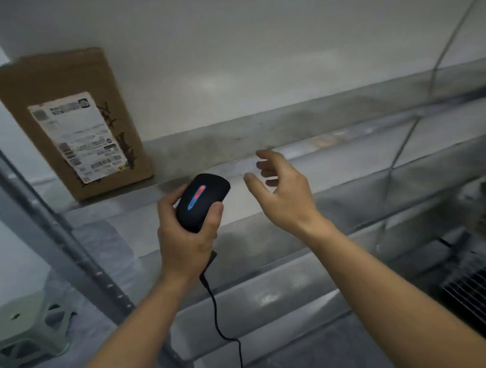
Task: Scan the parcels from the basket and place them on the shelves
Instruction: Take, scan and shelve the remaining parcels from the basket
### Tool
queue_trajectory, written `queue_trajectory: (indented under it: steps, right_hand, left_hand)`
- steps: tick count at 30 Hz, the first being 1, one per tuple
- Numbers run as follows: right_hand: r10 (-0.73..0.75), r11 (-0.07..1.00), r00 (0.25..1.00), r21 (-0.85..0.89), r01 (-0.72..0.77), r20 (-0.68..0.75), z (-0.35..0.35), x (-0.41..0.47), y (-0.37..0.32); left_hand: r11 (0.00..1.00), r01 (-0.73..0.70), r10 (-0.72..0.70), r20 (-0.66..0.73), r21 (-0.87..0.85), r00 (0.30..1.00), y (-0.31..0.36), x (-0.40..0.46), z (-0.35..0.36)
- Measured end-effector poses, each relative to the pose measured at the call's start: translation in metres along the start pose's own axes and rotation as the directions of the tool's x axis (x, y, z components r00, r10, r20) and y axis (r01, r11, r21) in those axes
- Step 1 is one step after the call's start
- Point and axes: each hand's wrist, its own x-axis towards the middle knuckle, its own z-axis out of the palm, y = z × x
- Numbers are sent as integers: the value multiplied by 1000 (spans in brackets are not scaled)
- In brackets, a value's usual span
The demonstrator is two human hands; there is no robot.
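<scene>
The left hand [186,239] in the middle of the frame wraps its grip around the black scanner [201,201]. The right hand [282,192] beside it is empty, fingers apart. Farther, upper left, the parcel [67,121] leans on the shelf [264,182]. It looks light, stiff cardboard; take it by the side edges.

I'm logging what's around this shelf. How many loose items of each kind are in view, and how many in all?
Cardboard parcel, standing on the shelf: 1
Black corded scanner, held in the left hand: 1
Green plastic stool, on the floor: 1
Total: 3
</scene>
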Motion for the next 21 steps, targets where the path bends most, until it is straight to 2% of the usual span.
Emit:
queue_trajectory:
  steps: [8,14,21]
  right_hand:
    - [179,981,963,-42,-191,-201,-130,-48,72]
    - [252,953,895,-65,-295,-368,-241,-86,114]
    - [338,915,824,-48,-401,-454,-349,-132,163]
  left_hand:
    - [999,3,6,268,-34,963,9,-44,130]
    - [997,-52,70,442,-54,894,37,-86,236]
    - [987,-66,140,570,-149,809,62,-138,355]
